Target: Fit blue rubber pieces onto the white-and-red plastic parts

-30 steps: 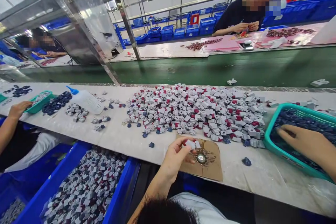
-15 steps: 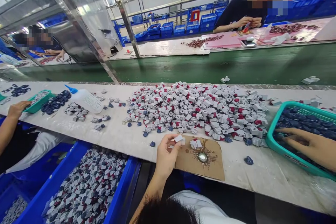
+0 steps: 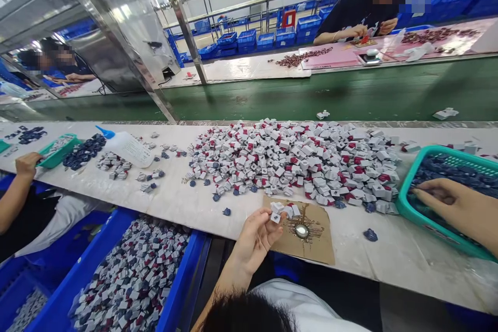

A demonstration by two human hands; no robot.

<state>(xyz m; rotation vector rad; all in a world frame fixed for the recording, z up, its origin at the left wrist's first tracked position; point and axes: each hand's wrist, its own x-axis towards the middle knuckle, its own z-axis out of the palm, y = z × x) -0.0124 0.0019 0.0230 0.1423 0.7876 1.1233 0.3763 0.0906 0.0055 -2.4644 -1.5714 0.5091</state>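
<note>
Nearest, at 7–8 o'clock, a blue bin (image 3: 181,282) is full of grey-white, maroon & navy pcs. At 6 o'clock the person's L hand (image 3: 254,236) has thumb & fingertips pinched on a grey-white block (image 3: 276,215), held over the L part of a brown cardboard pad (image 3: 321,249) at 5 o'clock. On the pad: a round glossy blob (image 3: 302,231) w/ dark streaks around it, plus a few grey-white pcs at its 11 o'clock. A loose navy pc (image 3: 370,235) lies at 4 o'clock. At 3–4 o'clock the R hand (image 3: 453,205) dips into a teal basket (image 3: 412,217) of navy pcs, fingers curled; can't tell if they're closed on one.

Beyond the pad, centre to 3 o'clock, is a big block pile (image 3: 295,161). At 9 o'clock: a squeeze bottle (image 3: 130,148) w/ blue nozzle, & farther L a co-worker's hand (image 3: 28,163) by a small teal basket (image 3: 58,159).

Farther, at 12, runs a green conveyor (image 3: 252,101); past it, at 1–2 o'clock, another co-worker (image 3: 344,15) sits at a pink worktop (image 3: 327,65).
</note>
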